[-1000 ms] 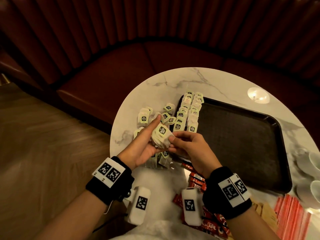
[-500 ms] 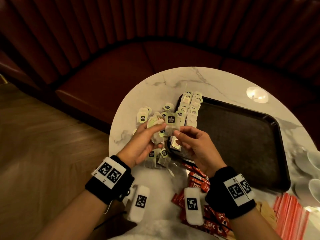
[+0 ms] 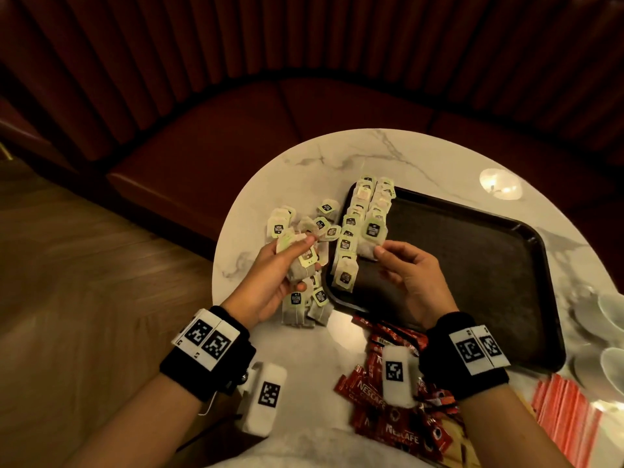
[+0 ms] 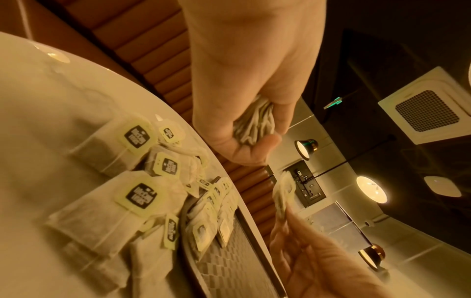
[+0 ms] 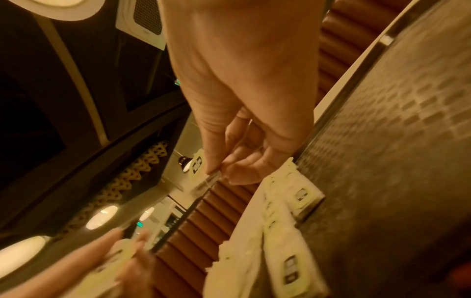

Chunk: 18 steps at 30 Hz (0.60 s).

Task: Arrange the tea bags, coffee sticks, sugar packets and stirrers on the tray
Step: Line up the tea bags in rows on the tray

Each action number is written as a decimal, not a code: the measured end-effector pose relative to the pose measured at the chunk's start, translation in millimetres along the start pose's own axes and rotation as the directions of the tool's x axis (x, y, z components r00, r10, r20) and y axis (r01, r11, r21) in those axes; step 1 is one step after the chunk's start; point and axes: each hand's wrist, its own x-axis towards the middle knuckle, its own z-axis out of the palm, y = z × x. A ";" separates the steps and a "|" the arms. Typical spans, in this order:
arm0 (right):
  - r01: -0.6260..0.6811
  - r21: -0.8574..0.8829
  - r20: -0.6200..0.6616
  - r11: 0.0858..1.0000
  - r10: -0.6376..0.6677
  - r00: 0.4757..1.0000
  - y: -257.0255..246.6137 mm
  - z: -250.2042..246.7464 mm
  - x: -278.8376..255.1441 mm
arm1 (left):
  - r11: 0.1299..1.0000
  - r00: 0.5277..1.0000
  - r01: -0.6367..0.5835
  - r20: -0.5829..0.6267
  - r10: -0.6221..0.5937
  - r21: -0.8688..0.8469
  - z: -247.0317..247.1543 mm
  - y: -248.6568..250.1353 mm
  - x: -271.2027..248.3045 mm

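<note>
My left hand (image 3: 290,261) grips a bunch of tea bags (image 3: 305,260) just left of the black tray (image 3: 472,265); the bunch (image 4: 254,123) shows between thumb and fingers in the left wrist view. My right hand (image 3: 398,261) pinches a single tea bag (image 3: 371,236) by its lower edge, above the tray's left part. Two rows of tea bags (image 3: 366,211) lie along the tray's left edge. Loose tea bags (image 3: 304,224) are scattered on the marble table (image 3: 337,157) left of the tray. Red coffee sticks (image 3: 388,393) lie near me.
Red-and-white packets (image 3: 567,410) lie at the table's front right. White cups or saucers (image 3: 607,332) stand at the right edge. A curved red bench (image 3: 236,130) wraps behind the table, and wooden floor (image 3: 84,265) lies to the left.
My right hand has drawn one tea bag out of the left hand's bunch and carried it right, over the tray. The left hand has stayed near the tray's left edge.
</note>
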 end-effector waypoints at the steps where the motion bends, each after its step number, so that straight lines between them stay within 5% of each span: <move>1: -0.014 -0.048 -0.034 0.999 0.012 0.999 1.9 -6.4 5.9 | 1.000 1.000 0.006 -0.018 -0.006 -0.002 -3.1 -1.2 -0.2; 8: -0.102 -0.423 -0.186 0.900 0.024 0.982 29.9 -28.5 47.9 | 1.000 0.997 0.025 -0.068 -0.025 -0.001 -14.2 -7.2 -4.4; 18: -0.145 -0.551 -0.239 0.822 0.011 0.971 34.9 -25.0 73.2 | 0.999 0.997 0.031 -0.071 -0.029 0.029 -15.8 -7.4 -5.3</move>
